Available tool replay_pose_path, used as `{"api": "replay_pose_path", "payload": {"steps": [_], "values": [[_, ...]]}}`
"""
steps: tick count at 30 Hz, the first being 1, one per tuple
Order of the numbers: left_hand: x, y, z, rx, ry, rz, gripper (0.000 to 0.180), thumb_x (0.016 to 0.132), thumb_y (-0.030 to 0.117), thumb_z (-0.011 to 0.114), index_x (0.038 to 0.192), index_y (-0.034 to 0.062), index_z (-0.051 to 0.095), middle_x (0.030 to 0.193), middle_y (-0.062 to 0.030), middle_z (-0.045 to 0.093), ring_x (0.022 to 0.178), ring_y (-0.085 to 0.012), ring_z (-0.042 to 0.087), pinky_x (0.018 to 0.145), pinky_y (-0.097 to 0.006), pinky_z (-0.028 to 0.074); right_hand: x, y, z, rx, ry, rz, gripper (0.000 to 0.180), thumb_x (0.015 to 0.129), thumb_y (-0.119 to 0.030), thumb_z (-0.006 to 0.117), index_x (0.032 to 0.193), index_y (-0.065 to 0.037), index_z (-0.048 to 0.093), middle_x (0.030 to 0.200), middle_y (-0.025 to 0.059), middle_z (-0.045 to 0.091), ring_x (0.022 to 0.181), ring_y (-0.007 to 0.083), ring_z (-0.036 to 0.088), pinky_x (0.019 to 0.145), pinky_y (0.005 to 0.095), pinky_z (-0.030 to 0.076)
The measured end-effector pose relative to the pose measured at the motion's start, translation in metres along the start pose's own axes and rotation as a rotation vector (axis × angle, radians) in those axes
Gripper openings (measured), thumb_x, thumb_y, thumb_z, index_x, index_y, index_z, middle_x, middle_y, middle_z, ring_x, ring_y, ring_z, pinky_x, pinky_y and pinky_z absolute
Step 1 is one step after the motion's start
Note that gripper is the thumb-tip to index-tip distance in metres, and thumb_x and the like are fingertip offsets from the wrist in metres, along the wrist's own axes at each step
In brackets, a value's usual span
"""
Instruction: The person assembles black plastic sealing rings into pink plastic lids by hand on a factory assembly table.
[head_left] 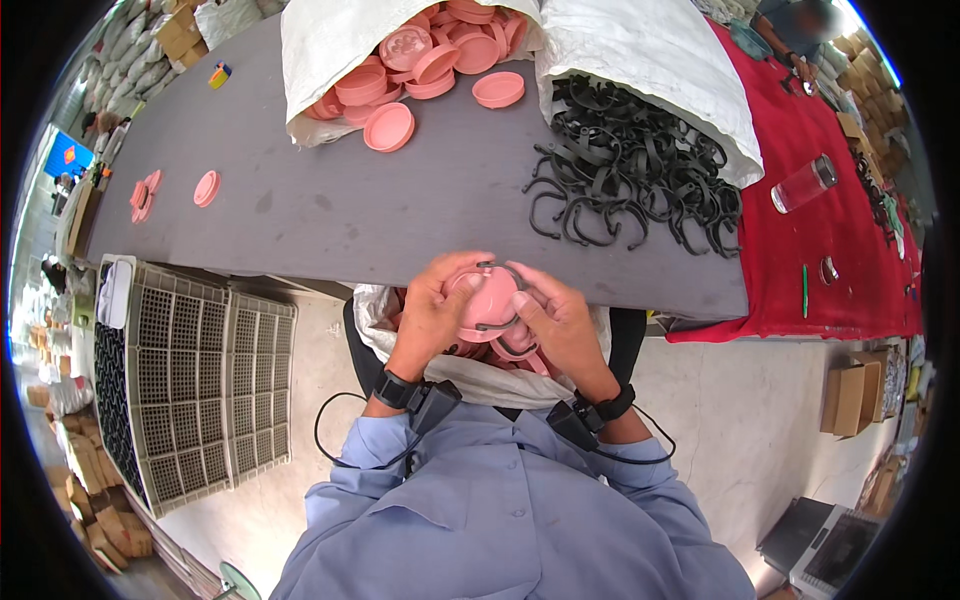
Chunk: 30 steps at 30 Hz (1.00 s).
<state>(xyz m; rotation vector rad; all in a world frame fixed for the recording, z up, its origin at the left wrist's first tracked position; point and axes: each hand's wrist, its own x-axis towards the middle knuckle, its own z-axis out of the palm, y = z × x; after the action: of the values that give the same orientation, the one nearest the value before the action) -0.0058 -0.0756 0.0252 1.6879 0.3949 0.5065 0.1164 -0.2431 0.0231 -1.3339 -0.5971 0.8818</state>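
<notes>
Just off the table's near edge, a round pink plastic lid [486, 302] is held between my two hands. My left hand [432, 308] grips its left side, thumb on top. On the opposite side my right hand [560, 318] pinches a black curved handle [515, 277] against the lid, its ends lying at the lid's upper and lower rim. Whether both ends are fastened cannot be seen. Below the hands, a white woven sack [375, 318] between my knees contains more pink pieces, some with black handles.
On the grey table [330, 215], one white sack spills pink lids [388, 127] and another spills black handles [640, 160]. A red cloth [745, 240] at right bears a glass bottle [803, 184] and a green pen [804, 290]. Plastic crates [205, 375] stand at left. A person [795, 30] sits far right.
</notes>
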Motion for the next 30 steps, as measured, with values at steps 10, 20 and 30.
{"api": "replay_pose_path", "payload": {"steps": [10,20,30], "values": [[0.001,0.02,-0.008,0.063,0.014,-0.066,0.031,0.103,0.009,0.064,0.133,0.004,0.07,0.12,-0.0066,0.074,0.111,-0.0139,0.066,0.1,-0.03,0.052,-0.006,-0.003,-0.001,0.146,0.109,-0.012,0.042,0.105,-0.006,0.056,0.147,-0.005,0.058,0.084,0.0054,0.071,0.064,0.005,0.059,0.057,0.022,0.049],[-0.003,0.012,-0.001,-0.001,-0.013,-0.042,0.027,0.101,0.004,0.065,0.127,0.0024,0.072,0.119,-0.007,0.074,0.111,-0.014,0.067,0.1,-0.03,0.052,-0.002,-0.003,0.007,-0.577,0.234,-0.357,0.043,0.092,-0.004,0.066,0.135,-0.004,0.068,0.089,0.0188,0.069,0.067,0.0258,0.063,0.067,0.0363,0.053],[0.0,0.014,-0.007,-0.037,0.087,-0.118,0.021,0.102,0.006,0.062,0.117,-0.0001,0.076,0.104,-0.0067,0.077,0.098,-0.0127,0.068,0.091,-0.03,0.054,-0.009,-0.011,0.008,-0.801,0.022,-0.697,0.021,0.086,-0.008,0.074,0.106,-0.003,0.071,0.101,0.014,0.065,0.085,0.0321,0.064,0.075,0.0415,0.053]]}}
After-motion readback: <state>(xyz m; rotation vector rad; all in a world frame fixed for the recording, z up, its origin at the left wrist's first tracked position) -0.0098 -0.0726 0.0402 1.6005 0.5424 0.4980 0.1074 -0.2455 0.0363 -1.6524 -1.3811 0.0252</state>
